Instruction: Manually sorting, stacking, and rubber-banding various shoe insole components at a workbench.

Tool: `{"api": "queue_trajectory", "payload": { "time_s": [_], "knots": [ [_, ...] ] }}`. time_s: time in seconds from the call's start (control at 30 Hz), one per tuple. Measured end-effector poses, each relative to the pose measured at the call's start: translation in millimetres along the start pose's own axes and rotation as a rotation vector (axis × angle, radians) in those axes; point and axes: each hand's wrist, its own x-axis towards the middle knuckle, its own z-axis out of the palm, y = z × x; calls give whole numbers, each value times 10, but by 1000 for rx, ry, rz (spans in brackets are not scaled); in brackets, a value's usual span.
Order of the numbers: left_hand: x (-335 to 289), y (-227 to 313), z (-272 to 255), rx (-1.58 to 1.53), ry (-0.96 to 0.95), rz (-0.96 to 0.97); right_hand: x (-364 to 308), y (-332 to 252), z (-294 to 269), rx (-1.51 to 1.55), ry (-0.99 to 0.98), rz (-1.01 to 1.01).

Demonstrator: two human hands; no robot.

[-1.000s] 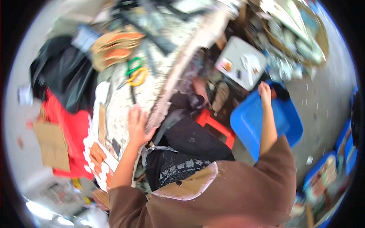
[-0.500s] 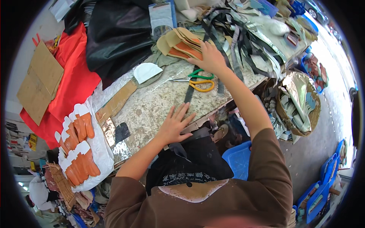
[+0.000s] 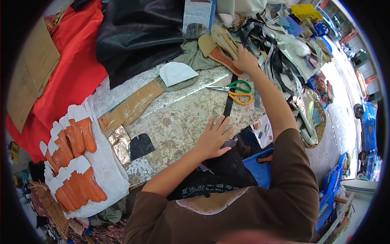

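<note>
My right hand (image 3: 246, 62) is closed on a stack of shoe insoles (image 3: 224, 40), tilted with their beige undersides showing. Just beside the stack, a single insole (image 3: 222, 56), orange with a tan toe end, lies on greenish cloth. My left hand (image 3: 214, 140) rests at the near edge of the worktable (image 3: 178, 118), fingers spread, holding nothing. Its fingertips are close to a black strip (image 3: 228, 106) that runs beneath a pair of scissors (image 3: 239, 92) with one green and one yellow handle. White half-round pieces (image 3: 177, 74) sit left of the scissors.
Orange insoles with white ends (image 3: 83, 130) lie in rows on white sheeting (image 3: 115, 179) at the left. Black material (image 3: 138, 36) and red cloth (image 3: 77, 53) cover the far left. Dark strips (image 3: 280, 61) pile at the far right. A blue bin (image 3: 260, 171) stands below the table edge.
My right hand has tipped the insole stack up, leaving one insole apart on the cloth. The whole view has shifted; my left hand stays spread at the table edge.
</note>
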Motion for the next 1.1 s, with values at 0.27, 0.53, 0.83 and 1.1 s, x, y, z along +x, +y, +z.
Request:
{"api": "queue_trajectory", "payload": {
  "time_s": [0.27,0.53,0.83,1.1],
  "knots": [
    [-58,-62,56,-99,83,-4,-86,-205,-4,-46,-31,75],
    [-34,-67,49,-85,96,0,-67,-190,-166,-120,-116,1],
    [-37,-59,10,-125,69,-32,-168,-257,-129,-79,-62,-16],
    [28,-31,-5,-119,57,-32,67,-78,-77,-37,-216,86]
  ]
}}
